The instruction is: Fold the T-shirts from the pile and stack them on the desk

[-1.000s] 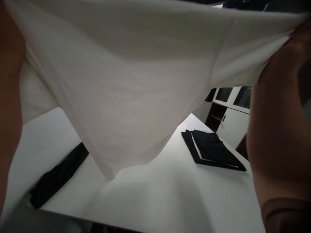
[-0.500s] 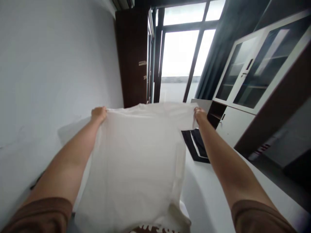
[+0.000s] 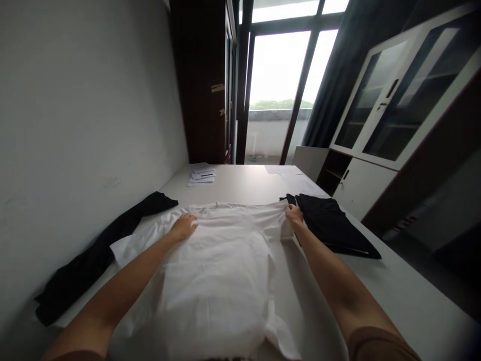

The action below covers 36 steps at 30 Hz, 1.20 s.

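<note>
A white T-shirt (image 3: 221,271) lies spread over the white table, its near part wrinkled and running off toward me. My left hand (image 3: 184,226) rests on the shirt near its upper left shoulder, fingers stretched out over the cloth. At the upper right, my right hand (image 3: 294,215) pinches the end of the shirt's right sleeve. The left sleeve (image 3: 122,248) fans out beyond my left forearm.
Folded black clothing (image 3: 330,223) lies just right of my right hand. A long black garment (image 3: 93,258) runs along the left wall. Papers (image 3: 202,174) sit at the far end of the table (image 3: 240,183). White cabinets (image 3: 370,185) stand at right.
The shirt was held up stretched between both hands; now it has come down onto the table. My left hand has moved inward and flattened on it, while the right still grips the sleeve.
</note>
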Each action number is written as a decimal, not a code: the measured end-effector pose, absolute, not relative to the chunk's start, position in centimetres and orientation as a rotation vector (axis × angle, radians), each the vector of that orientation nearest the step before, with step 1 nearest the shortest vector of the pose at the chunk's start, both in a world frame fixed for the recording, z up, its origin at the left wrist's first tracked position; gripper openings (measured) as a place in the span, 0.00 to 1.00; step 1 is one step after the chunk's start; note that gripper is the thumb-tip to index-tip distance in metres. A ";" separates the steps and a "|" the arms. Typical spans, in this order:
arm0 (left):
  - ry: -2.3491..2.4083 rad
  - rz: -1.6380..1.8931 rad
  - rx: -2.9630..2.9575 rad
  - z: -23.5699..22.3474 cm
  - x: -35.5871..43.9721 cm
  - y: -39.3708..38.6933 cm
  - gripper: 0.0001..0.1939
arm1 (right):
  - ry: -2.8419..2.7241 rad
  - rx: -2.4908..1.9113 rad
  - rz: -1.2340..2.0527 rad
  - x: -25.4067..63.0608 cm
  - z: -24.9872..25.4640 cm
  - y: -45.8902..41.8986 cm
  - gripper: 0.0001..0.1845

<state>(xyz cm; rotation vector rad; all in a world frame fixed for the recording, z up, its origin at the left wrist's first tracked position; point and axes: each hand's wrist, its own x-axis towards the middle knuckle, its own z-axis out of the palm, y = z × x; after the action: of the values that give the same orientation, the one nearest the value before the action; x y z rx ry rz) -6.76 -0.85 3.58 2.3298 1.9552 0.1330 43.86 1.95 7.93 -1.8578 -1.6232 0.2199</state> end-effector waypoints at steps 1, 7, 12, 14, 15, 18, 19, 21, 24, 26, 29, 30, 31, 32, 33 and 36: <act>1.922 0.119 2.334 3.3 -6.8 -1.4 0.28 | -1.576 -1.864 0.192 44.6 7.9 2.3 0.22; 1.874 -0.039 2.278 0.9 -5.1 -3.3 0.39 | -1.269 -1.958 0.160 50.3 7.3 4.2 0.23; 1.955 -0.057 2.249 -0.9 -2.3 -1.8 0.40 | -1.467 -2.012 0.032 49.2 6.3 2.9 0.25; 1.946 -0.051 2.259 -1.2 -1.9 -0.8 0.40 | -1.616 -1.975 -0.098 46.7 5.9 2.4 0.25; 1.936 -0.047 2.268 -1.3 -1.9 -0.3 0.40 | -1.732 -1.951 -0.118 45.2 5.7 2.2 0.25; 1.920 -0.035 2.288 -1.4 -2.1 0.9 0.39 | -2.084 -1.815 0.001 40.8 4.8 2.3 0.19; 1.915 -0.034 2.293 -1.4 -2.1 1.2 0.39 | -2.217 -1.736 0.095 39.5 4.4 2.4 0.19; 1.908 -0.036 2.296 -1.4 -2.1 1.8 0.39 | -2.412 -1.606 0.252 37.2 3.5 2.5 0.20; 1.920 -0.032 2.290 -1.3 -1.9 2.3 0.38 | -2.528 -1.571 0.316 35.1 2.3 2.4 0.24; 1.936 -0.019 2.286 -1.3 -1.8 2.4 0.38 | -2.514 -1.612 0.287 34.4 1.8 2.4 0.25; 1.936 0.006 2.280 -1.2 -1.7 2.5 0.38 | -2.474 -1.666 0.254 34.1 1.4 2.5 0.26; 1.934 0.010 2.276 -1.2 -1.7 2.5 0.38 | -2.472 -1.674 0.249 34.0 1.3 2.7 0.26; 1.932 0.014 2.273 -1.2 -1.7 2.7 0.37 | -2.474 -1.679 0.245 34.0 1.2 2.8 0.26; 1.932 0.016 2.270 -1.2 -1.7 2.8 0.37 | -2.476 -1.683 0.243 34.1 1.1 3.0 0.27; 1.933 0.016 2.268 -1.2 -1.7 3.0 0.37 | -2.477 -1.688 0.244 34.1 1.0 3.2 0.28; 1.931 0.019 2.270 -1.3 -1.6 3.8 0.37 | -2.468 -1.724 0.252 34.1 0.5 4.0 0.30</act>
<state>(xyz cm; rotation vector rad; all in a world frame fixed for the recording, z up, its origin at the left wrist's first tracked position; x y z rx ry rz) -1.65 3.85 -1.27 2.2700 1.9314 0.0194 34.08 3.98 0.48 -1.7241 -2.4677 0.2517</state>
